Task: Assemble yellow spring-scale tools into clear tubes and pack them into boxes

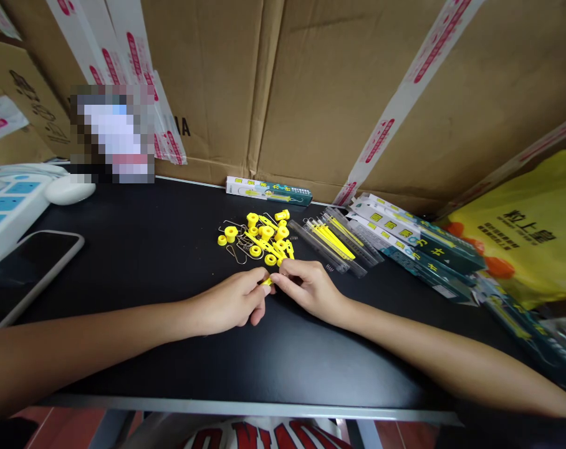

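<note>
My left hand [236, 301] and my right hand [312, 290] meet over the black table, fingertips nearly touching. A small yellow plastic part [267, 282] is pinched in my left fingers. The thumb and forefinger of my right hand close at the same spot; whatever they grip there is too small to make out. Just beyond the hands lies a pile of yellow plastic caps and rings [265, 233], mixed with bent wire hooks [237, 252]. To its right are clear plastic tubes [311, 244] and yellow strips [332, 240], with a small spring [329, 268] nearby.
Printed spring-scale boxes [418, 237] are stacked at the right, beside a yellow bag [521, 231]. Another such box [268, 191] lies against the large cardboard carton [208, 81] at the back. A phone [35, 268] and a white power strip [12, 206] occupy the left.
</note>
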`<state>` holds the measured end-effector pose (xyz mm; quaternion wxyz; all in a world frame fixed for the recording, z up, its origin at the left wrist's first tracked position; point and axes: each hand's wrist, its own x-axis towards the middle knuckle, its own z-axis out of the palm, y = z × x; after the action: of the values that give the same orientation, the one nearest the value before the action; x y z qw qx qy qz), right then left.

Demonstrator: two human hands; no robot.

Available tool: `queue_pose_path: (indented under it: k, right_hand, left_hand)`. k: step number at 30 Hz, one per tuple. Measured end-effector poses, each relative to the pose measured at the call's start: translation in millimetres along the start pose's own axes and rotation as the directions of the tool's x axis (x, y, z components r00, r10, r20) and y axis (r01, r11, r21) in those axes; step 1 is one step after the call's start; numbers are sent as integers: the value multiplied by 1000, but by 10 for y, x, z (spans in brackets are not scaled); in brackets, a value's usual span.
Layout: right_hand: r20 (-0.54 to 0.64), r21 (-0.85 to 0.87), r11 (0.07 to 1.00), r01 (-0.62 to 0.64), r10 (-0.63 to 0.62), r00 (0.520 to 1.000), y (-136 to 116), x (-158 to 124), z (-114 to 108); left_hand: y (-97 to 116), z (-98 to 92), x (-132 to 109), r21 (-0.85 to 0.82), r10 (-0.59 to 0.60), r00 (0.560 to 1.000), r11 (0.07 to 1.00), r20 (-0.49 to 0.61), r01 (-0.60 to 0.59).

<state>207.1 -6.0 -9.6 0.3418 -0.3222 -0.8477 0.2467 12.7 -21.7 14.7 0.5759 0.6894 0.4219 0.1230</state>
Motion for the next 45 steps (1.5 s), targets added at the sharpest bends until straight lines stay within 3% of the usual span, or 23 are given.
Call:
queue_pose_path:
  k: [11, 19, 28, 37, 40, 45]
  right_hand:
    - [-41, -144, 983, 113, -120, 992, -50, 15, 6]
    - [-32, -187, 967, 172, -181, 983, -45, 7, 23]
    - [-35, 40, 998, -41, 42, 998, -19, 6, 10]
    - [-26, 43, 999, -17, 18, 999, -10, 7, 8]
    - [-24, 8, 1000, -4, 4, 1000, -19, 2, 6]
    - [-6, -63, 993, 97, -97, 995, -38, -7, 7]
  left_hand:
    - [28, -7, 6, -171, -34, 998, 984, 55, 43]
    - [39, 16, -31, -76, 29, 1000, 997, -3, -30]
    - [30, 35, -42, -82, 76, 996, 993, -44, -80]
    - [35, 25, -9, -296, -15, 998, 955, 58, 31]
    - [29, 33, -23, -228, 28, 999, 973, 22, -23]
    - [23, 49, -68, 35, 166, 984, 986, -69, -163]
